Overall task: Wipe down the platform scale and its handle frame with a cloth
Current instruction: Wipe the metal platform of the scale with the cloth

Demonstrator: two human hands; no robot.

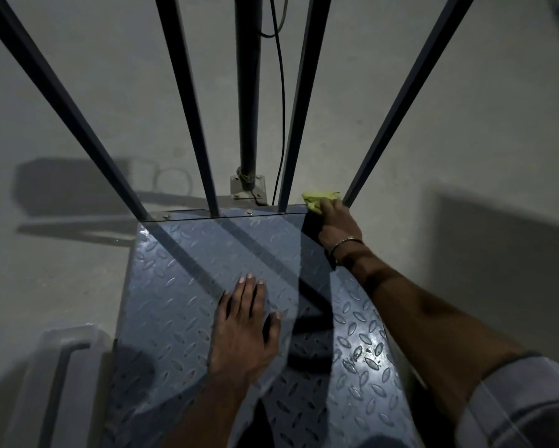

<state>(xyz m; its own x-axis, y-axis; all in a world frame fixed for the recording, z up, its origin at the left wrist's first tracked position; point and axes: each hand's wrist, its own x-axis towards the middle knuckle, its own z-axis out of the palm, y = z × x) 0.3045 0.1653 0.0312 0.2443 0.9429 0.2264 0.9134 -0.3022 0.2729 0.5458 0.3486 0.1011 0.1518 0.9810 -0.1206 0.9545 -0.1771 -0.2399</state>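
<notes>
Pressing a yellow cloth [318,199] into the far right corner of the scale [187,263], the right hand [338,226] has its fingers [326,206] clenched on the wad, just beside the base of the rightmost frame bar [401,101]. The left hand [244,328] lies flat, fingers released and spread, on the plate nearer the person. The cloth looks soft and light, best bunched in the palm; the ribbed steel plate and bars seem heavy, stiff, probably grippy.

Under my left hand [244,331] the platform scale [181,286] is glossy tread-patterned metal; the cloth [317,199] looks soft, the frame bars [187,101] matt painted metal, the floor [78,108] dull
</notes>
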